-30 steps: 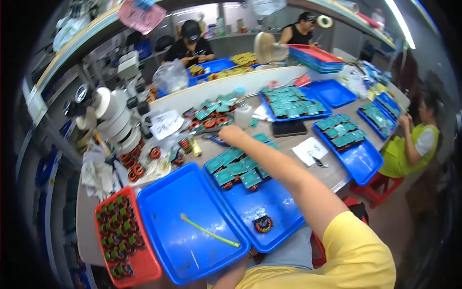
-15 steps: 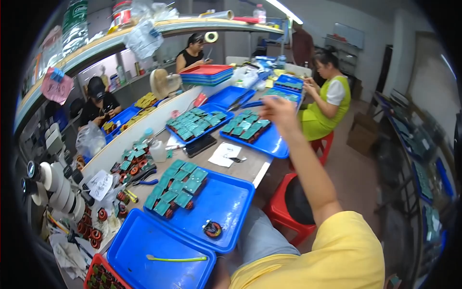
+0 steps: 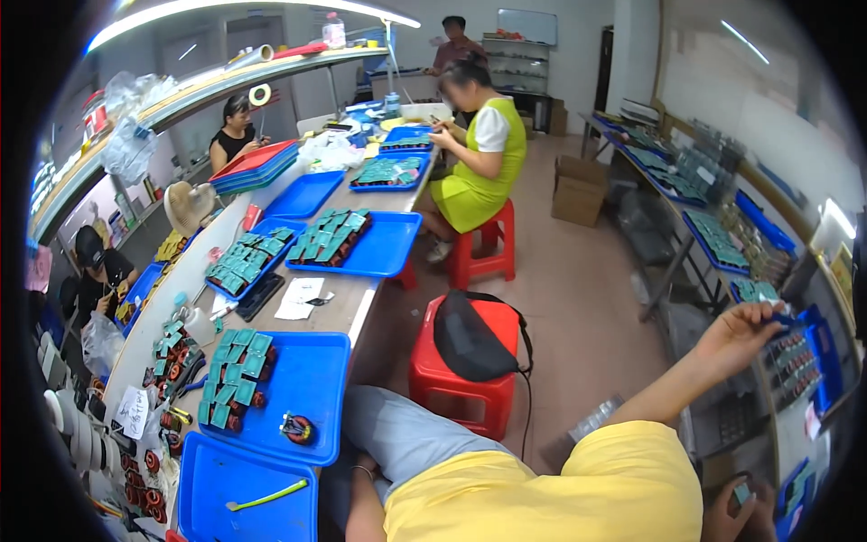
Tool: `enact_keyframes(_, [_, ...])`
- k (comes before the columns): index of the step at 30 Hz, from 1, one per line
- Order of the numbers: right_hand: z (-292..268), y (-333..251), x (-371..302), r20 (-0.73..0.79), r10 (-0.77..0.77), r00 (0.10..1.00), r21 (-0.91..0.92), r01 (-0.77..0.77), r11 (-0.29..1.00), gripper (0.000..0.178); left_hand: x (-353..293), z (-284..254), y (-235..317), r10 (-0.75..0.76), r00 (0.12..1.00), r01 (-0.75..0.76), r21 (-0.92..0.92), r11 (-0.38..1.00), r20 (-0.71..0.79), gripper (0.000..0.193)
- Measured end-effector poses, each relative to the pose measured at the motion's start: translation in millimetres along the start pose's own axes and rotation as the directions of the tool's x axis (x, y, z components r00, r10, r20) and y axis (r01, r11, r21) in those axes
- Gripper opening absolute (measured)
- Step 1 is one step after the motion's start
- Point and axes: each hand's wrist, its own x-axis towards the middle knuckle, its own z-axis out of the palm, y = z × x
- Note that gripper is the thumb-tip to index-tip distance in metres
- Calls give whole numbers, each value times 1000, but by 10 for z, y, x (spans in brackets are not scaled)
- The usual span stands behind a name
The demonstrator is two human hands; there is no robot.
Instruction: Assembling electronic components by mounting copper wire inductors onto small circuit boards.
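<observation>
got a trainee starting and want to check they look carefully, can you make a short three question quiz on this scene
1. What lies in the bottom-left blue tray?
A) pliers
B) green stick
C) tape roll

2. True or false: the person's right hand is over that tray.

3. In the next tray up, which is nearer the person's lap: the lone coil or the green boards?

Key:
1. B
2. False; it is stretched out to the far right of the view.
3. The lone coil.
</observation>
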Motion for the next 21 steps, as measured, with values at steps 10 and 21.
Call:
enact_keyframes(10, [255, -823, -148, 167, -536, 827, -180, 560, 808, 30, 188, -12, -135, -199, 972, 207, 53, 977, -127, 25])
enact_keyframes(21, [174, -801, -80, 140, -451, 882, -251, 472, 845, 32, -502, 178, -1176, -556, 745, 514, -215, 831, -369, 26])
